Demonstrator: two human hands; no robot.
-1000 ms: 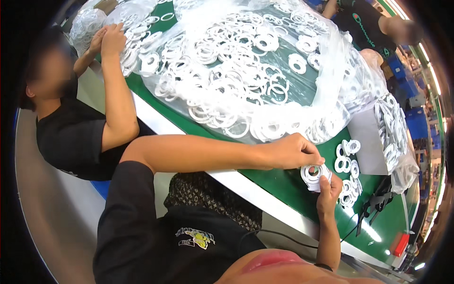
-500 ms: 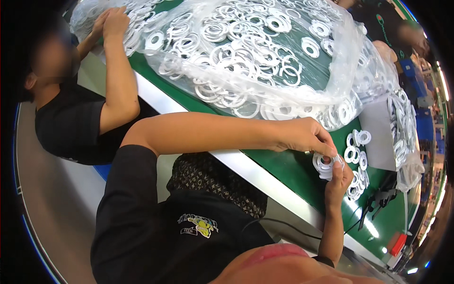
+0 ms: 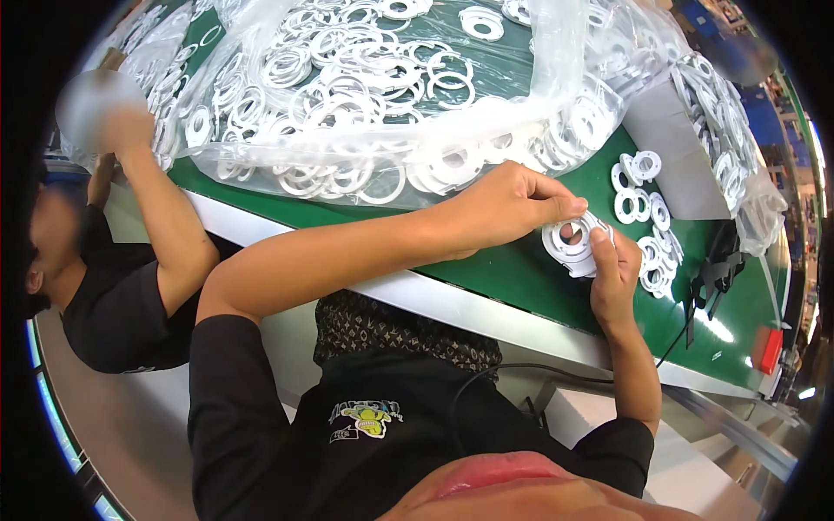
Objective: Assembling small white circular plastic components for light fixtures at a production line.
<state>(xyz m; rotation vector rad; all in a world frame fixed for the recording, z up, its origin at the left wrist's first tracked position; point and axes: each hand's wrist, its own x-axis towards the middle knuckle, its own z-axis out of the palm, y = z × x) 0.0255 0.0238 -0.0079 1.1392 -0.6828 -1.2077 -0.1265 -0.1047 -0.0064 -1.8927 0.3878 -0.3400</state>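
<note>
The white ring-shaped part [image 3: 559, 249] is in your right hand [image 3: 618, 260], raised over the green worktop [image 3: 499, 280], with your thumb laid across its near-right side. Its broad face is turned up toward you, centre hole showing. Being nearly round, it gives no clear long axis; a narrow slotted strip runs along its right side, by your right fingers, and a small flat edge faces your body.

Your left hand [image 3: 524, 200] comes in from the left, thumb and finger drawn close at the ring's far edge; you cannot tell here whether they pinch it.

Just right of your right hand lies a loose cluster of white rings [image 3: 658, 263], with a filled grey box [image 3: 676, 165] beyond it and a black strap [image 3: 721, 272] farther right. Beyond your left hand spreads a clear plastic sheet [image 3: 426, 139] holding many more rings. Well left of it is a co-worker's arm [image 3: 176, 213].
</note>
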